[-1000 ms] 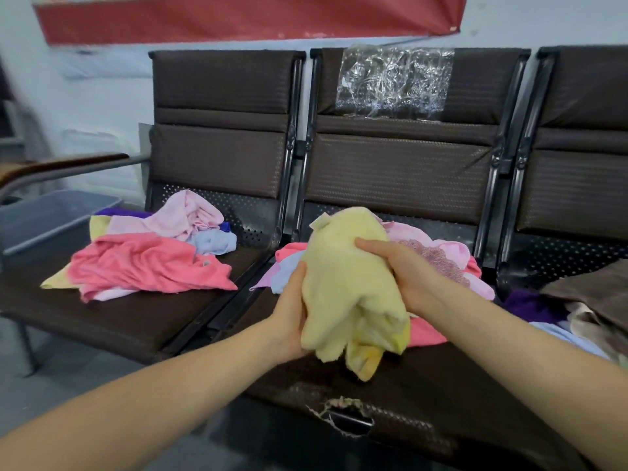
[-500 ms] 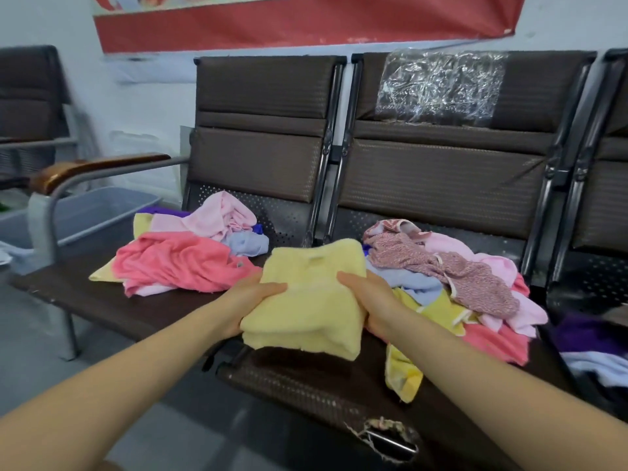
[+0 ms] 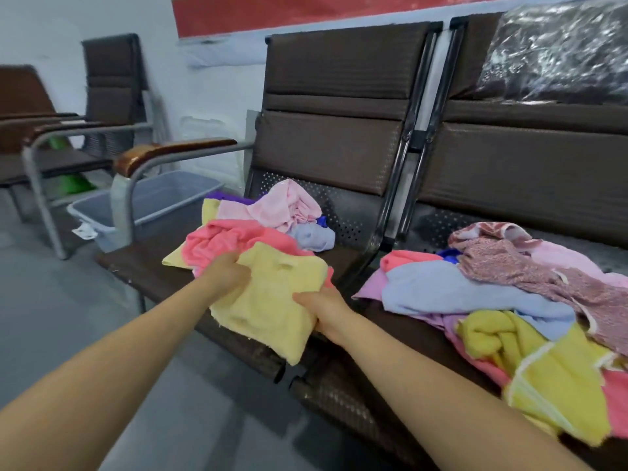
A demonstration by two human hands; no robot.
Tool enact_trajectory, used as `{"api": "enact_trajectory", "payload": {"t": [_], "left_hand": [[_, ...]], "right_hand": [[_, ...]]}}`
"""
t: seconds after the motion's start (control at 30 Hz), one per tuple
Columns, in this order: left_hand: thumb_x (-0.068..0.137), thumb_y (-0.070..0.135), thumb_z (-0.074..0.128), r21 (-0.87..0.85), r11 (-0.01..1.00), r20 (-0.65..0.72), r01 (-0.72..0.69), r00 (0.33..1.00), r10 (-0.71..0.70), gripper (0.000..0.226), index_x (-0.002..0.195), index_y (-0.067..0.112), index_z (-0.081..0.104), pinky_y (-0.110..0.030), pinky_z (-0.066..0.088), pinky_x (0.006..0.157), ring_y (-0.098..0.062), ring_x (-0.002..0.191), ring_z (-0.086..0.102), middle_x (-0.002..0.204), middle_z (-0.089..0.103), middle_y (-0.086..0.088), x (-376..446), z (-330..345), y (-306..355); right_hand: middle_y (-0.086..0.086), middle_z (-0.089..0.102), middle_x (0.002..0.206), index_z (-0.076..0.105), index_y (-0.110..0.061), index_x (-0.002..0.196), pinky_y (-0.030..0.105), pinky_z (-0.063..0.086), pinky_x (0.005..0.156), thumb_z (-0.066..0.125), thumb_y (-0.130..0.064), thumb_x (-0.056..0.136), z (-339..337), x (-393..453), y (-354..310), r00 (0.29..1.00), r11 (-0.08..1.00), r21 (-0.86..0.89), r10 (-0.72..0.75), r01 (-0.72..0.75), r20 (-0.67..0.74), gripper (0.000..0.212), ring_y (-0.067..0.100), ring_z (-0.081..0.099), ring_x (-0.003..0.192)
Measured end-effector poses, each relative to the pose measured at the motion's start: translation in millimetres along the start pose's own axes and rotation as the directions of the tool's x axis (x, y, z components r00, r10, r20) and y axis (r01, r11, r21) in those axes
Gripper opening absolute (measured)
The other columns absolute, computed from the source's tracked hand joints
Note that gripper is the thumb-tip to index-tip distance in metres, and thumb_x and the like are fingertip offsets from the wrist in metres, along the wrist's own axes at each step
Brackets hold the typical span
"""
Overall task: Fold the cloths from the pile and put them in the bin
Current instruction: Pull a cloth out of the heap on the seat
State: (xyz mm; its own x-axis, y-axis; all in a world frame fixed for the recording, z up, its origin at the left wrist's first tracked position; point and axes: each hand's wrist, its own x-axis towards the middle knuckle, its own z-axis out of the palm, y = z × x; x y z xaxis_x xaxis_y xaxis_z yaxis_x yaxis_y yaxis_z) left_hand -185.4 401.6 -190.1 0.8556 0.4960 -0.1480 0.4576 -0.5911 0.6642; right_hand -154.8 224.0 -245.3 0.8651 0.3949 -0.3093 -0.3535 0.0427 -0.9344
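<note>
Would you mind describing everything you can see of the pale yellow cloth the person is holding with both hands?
The pale yellow cloth looks like soft, fuzzy terry fabric, folded into a rough, thick rectangle with frayed edges and a small slit-like opening near its top. The left hand grips its upper left edge and the right hand grips its right side. It is held over the front of the left seat, its far edge overlapping the pink cloth of the pile there, and its lower corner hangs past the seat's edge.

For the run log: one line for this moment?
left hand + right hand: grip folded yellow cloth | over left seat pile | bin: no cloth visible
</note>
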Motion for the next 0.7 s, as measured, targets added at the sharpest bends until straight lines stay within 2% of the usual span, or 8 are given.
{"api": "enact_trajectory", "payload": {"t": [0.07,0.13,0.23,0.33,0.4,0.5,0.6,0.7], "left_hand": [[0.092,0.018,0.052,0.104,0.993,0.015,0.058,0.998,-0.060,0.043,0.134,0.007,0.047,-0.030,0.036,0.087,-0.031,0.117,0.048,0.132,0.050,-0.016,14,1,-20],[0.093,0.030,0.052,0.089,0.995,0.005,0.054,0.998,-0.055,0.041,0.128,0.010,0.052,-0.032,0.039,0.087,-0.029,0.111,0.050,0.127,0.054,-0.013,25,3,-38],[0.091,0.047,0.050,0.031,0.999,-0.134,0.013,0.991,-0.009,0.030,0.089,0.019,0.062,-0.033,0.041,0.073,-0.027,0.092,0.057,0.093,0.063,-0.003,33,8,-58],[0.091,0.047,0.052,-0.084,0.996,-0.235,-0.024,0.972,0.003,0.046,0.058,0.014,0.047,-0.032,0.031,0.055,-0.024,0.068,0.052,0.061,0.050,0.000,34,13,-65],[0.091,0.047,0.053,-0.130,0.991,-0.245,-0.027,0.970,-0.006,0.048,0.058,0.011,0.049,-0.031,0.030,0.053,-0.021,0.063,0.049,0.057,0.048,0.001,38,15,-69],[0.091,0.045,0.054,-0.176,0.984,-0.237,-0.033,0.971,-0.009,0.046,0.058,0.014,0.047,-0.031,0.029,0.054,-0.018,0.061,0.045,0.056,0.044,0.002,43,16,-72],[0.091,0.044,0.055,-0.285,0.958,-0.218,-0.005,0.974,-0.060,0.044,0.057,0.016,0.050,-0.031,0.033,0.059,-0.019,0.066,0.048,0.060,0.049,0.003,48,17,-75],[0.086,0.048,0.057,-0.414,0.909,-0.211,0.053,0.966,-0.152,0.030,0.074,0.024,0.069,-0.035,0.046,0.081,-0.024,0.089,0.060,0.088,0.067,-0.002,49,17,-75]], "right_hand": [[0.009,0.054,0.132,0.048,-0.017,0.135,0.039,0.045,0.099,0.062,-0.032,0.088,9,17,-5,0.987,0.852,-0.518,-0.137,0.074,-0.085,0.052,0.032,0.054,0.118],[0.010,0.048,0.134,0.043,-0.020,0.137,0.038,0.040,0.098,0.055,-0.049,0.088,9,39,-19,0.930,0.617,-0.779,-0.340,0.111,-0.138,0.059,0.034,0.044,0.123],[0.013,0.053,0.129,0.051,-0.009,0.132,0.035,0.041,0.094,0.053,-0.044,0.092,12,85,-47,0.911,0.592,-0.782,-0.406,0.195,-0.080,0.053,0.031,0.046,0.122],[0.003,0.058,0.087,0.056,-0.022,0.084,0.024,0.040,0.070,0.054,-0.040,0.093,29,128,-67,0.933,0.592,-0.771,-0.361,0.234,0.006,0.021,0.023,0.056,0.086],[-0.003,0.050,0.079,0.048,-0.022,0.080,0.018,0.035,0.060,0.056,-0.043,0.092,45,148,-67,0.960,0.624,-0.756,-0.280,0.199,0.022,0.026,0.015,0.049,0.071],[0.001,0.057,0.088,0.057,-0.013,0.102,0.027,0.044,0.063,0.066,-0.046,0.085,59,161,-55,0.995,0.700,-0.708,-0.084,0.098,0.055,0.038,0.014,0.054,0.071],[0.002,0.059,0.078,0.064,-0.007,0.103,0.026,0.046,0.062,0.063,-0.036,0.089,62,170,-48,0.989,0.735,-0.663,-0.115,0.144,0.088,0.032,0.016,0.055,0.068],[0.005,0.062,0.082,0.062,-0.013,0.103,0.023,0.046,0.055,0.060,-0.039,0.091,54,166,-62,0.994,0.905,-0.415,-0.105,0.098,0.007,0.030,0.015,0.056,0.063]]}}
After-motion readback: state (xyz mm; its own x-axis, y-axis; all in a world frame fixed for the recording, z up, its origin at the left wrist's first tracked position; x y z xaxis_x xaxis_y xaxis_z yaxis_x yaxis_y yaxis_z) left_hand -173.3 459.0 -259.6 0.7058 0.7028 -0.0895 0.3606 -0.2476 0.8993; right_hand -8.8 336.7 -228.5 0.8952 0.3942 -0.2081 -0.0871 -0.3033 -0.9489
